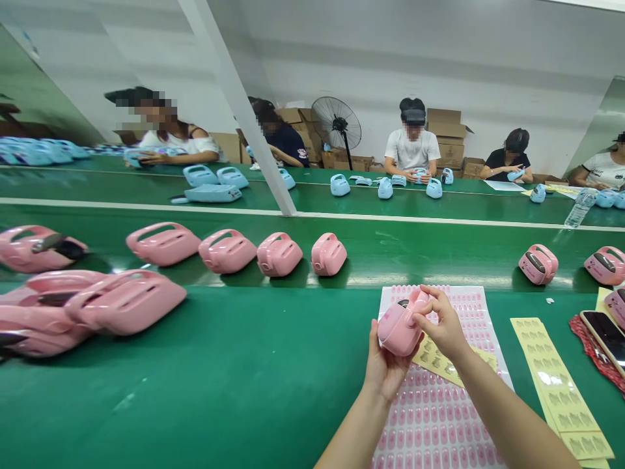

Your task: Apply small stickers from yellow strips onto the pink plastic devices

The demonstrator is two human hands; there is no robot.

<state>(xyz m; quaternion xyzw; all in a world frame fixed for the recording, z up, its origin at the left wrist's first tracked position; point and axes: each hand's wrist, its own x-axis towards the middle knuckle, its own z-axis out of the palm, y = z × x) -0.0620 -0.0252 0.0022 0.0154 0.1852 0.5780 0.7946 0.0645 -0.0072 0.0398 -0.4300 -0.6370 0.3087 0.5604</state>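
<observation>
My left hand (385, 368) cups a pink casing (398, 329) from below, fingers curled shut around it, above the near edge of the green bench (244, 391), right of its middle. My right hand (444, 329) pinches the casing's top with thumb and fingertips closed on it. Under both hands lies a white sheet of pink stickers (430, 417); a yellow sticker strip (556, 384) lies nearer the bench's right edge. The print on both is too small to read. A row of pink casings (278, 254) sits on the belt beyond.
</observation>
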